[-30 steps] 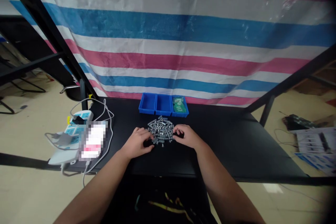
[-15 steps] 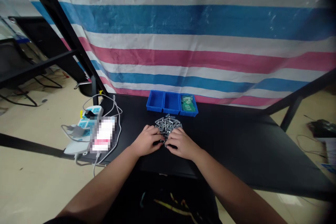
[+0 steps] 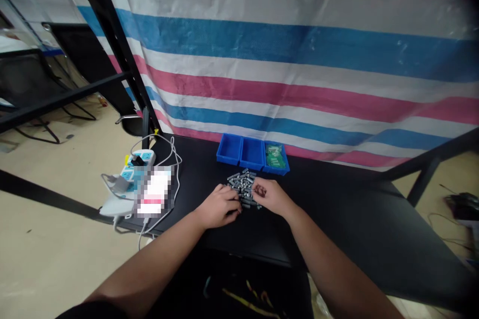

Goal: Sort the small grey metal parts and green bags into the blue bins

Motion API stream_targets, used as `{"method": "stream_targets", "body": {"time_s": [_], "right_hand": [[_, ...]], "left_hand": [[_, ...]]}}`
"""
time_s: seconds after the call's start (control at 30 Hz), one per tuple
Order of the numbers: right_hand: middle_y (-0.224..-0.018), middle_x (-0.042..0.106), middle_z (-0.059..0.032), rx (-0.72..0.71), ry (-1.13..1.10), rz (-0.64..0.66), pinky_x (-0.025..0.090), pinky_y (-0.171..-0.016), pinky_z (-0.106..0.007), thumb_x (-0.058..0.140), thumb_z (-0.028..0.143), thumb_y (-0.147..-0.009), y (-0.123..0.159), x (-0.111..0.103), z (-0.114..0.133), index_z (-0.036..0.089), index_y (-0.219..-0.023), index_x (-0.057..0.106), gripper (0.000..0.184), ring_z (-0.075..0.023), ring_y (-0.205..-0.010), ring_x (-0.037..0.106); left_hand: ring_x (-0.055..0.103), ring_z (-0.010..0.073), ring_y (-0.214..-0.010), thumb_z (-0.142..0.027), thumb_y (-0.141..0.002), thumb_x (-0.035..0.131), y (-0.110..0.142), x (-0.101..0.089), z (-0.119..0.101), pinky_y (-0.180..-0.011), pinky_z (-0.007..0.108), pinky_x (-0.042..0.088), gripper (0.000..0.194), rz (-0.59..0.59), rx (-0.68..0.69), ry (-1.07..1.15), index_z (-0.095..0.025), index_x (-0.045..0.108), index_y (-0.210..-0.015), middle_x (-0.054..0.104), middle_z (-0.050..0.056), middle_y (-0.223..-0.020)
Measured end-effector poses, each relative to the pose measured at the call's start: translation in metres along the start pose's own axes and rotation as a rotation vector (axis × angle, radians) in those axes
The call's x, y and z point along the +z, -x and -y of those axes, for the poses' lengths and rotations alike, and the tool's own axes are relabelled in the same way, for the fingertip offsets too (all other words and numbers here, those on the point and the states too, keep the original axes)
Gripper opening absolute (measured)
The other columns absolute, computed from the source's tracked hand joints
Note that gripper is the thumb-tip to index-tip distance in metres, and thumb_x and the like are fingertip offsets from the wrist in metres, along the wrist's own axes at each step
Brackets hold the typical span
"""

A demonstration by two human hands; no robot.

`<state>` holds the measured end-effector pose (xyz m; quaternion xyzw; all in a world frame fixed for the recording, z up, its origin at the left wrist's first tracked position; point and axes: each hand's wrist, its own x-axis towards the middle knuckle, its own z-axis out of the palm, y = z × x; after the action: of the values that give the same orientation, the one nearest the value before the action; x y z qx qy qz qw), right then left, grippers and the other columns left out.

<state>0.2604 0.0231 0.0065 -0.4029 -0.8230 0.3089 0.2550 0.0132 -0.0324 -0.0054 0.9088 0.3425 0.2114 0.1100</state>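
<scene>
The pile of small grey metal parts [image 3: 243, 188] sits at lower centre of the frame on my black table [image 3: 329, 214], just below the three blue bins [image 3: 251, 165]. The parts look like short cylinders lying every which way, but they are too small for me to make out their ends or any thread.

With a heap this loose, I think it's best to keep my fingers low and work slowly from its edge, so that I don't send parts rolling across the table. Keeping both hands close around the pile also helps to hold any strays in.

My left hand [image 3: 219, 207] is half closed and arched, with its fingertips [image 3: 236, 208] curled down against the lower left of the pile. My right hand [image 3: 270, 197] is curled more tightly, and its fingers [image 3: 259, 190] rest over the pile's right side. The two hands are near each other but not touching. My fingers hide whatever is beneath them, so I cannot tell whether either hand is gripping a part.

The right-hand bin holds a green packet [image 3: 275, 156]. To the left of the frame, a power strip [image 3: 136, 167] and white cables [image 3: 172, 159] lie beside a pixelated patch [image 3: 154, 192]. A striped tarp [image 3: 284, 55] hangs behind the table.
</scene>
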Motion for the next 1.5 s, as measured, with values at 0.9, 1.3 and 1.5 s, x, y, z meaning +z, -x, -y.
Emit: {"method": "stream_targets", "body": {"time_s": [0.9,1.3,1.5], "right_hand": [[-0.063,0.069,-0.0004,0.504,-0.268,0.346,0.04,-0.046,-0.023,0.078,0.036,-0.071,0.007,-0.064,-0.021,0.021,-0.085,0.064,0.025,-0.0133,-0.05,0.058],[-0.059,0.06,0.0058,0.188,-0.119,0.38,0.034,-0.051,-0.023,0.076,0.023,-0.07,0.001,-0.045,-0.017,0.023,-0.079,0.071,0.011,-0.0106,-0.051,0.05],[-0.064,0.065,0.0051,0.215,-0.017,0.355,0.036,-0.056,-0.023,0.071,0.015,-0.07,-0.003,-0.039,-0.006,0.021,-0.075,0.069,0.009,-0.0116,-0.057,0.057]], "left_hand": [[0.066,0.0177,-0.086,-0.022,-0.088,0.059,-0.009,0.0,0.006,-0.077,0.031,0.054,0.004,-0.355,-0.258,0.288,-0.021,0.063,-0.088,0.07,0.006,-0.093],[0.063,0.0145,-0.064,-0.03,-0.088,0.063,-0.092,-0.048,0.05,-0.064,0.026,0.048,0.014,-0.625,-0.559,0.085,-0.019,0.071,-0.09,0.07,0.003,-0.08],[0.059,0.014,-0.062,-0.03,-0.09,0.06,-0.048,-0.036,0.025,-0.059,0.025,0.043,0.013,-0.454,-0.554,0.107,-0.021,0.067,-0.088,0.066,-0.001,-0.073]]}}
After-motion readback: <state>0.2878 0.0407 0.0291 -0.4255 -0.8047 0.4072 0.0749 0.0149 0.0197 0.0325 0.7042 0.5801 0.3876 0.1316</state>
